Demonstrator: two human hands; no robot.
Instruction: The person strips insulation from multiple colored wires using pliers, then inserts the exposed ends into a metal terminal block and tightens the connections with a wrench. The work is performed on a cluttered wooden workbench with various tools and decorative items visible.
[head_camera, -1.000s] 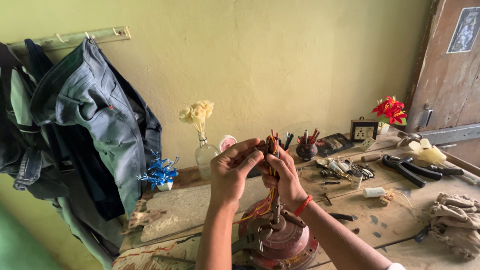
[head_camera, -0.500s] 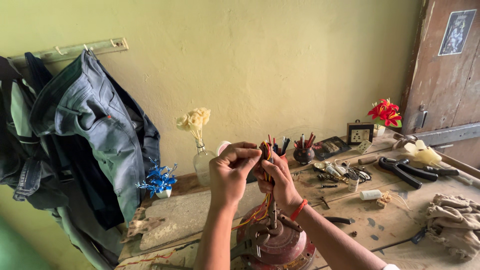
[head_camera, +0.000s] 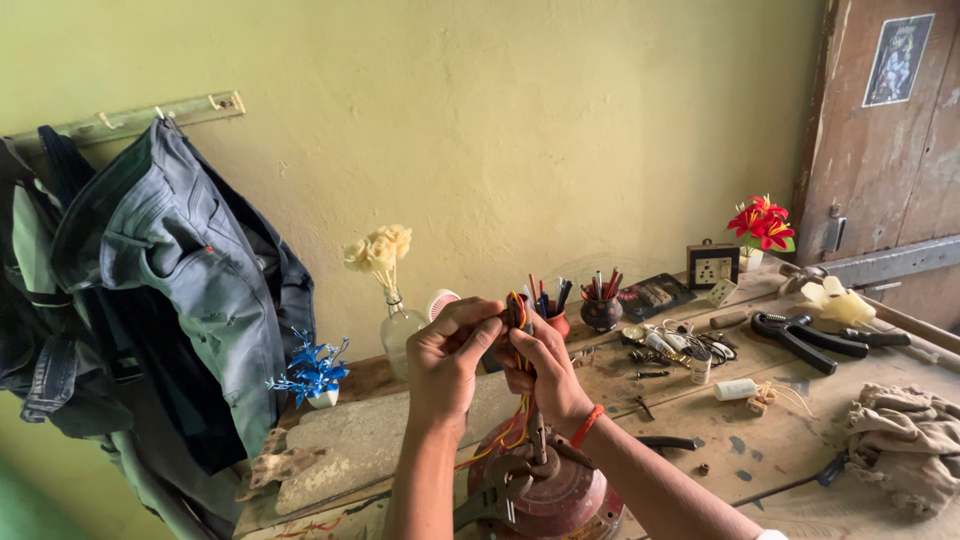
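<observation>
Left hand (head_camera: 447, 362) and right hand (head_camera: 545, 372) raised together above the near edge of the workbench (head_camera: 800, 440), fingers closed on one bundle of red, yellow and orange wires (head_camera: 518, 318) — pinched at the top between both sets of fingertips. Wires trailing down from the grip into a round reddish motor housing (head_camera: 560, 500) at the bench's near edge, directly under the hands. Red band on the right wrist.

Just behind the hands, along the far edge by the wall: a glass vase of pale yellow flowers (head_camera: 385, 270), a dark pot of pens (head_camera: 601, 305), then a flat dark rectangular package (head_camera: 655, 295) lying tilted, and a small square socket plate (head_camera: 712, 266), black frame with white face, standing upright. Red flowers (head_camera: 762, 222) at the far right corner. Black pliers (head_camera: 805, 338) and a small white cylinder (head_camera: 735, 389) toward the right side; crumpled tan cloth (head_camera: 905, 440) at the right edge. Blue paper flowers (head_camera: 315, 370) at the left end — grey clothes (head_camera: 190, 290) hanging beside. Rectangular picture (head_camera: 897, 60) pinned high on the wooden door (head_camera: 860, 180).
</observation>
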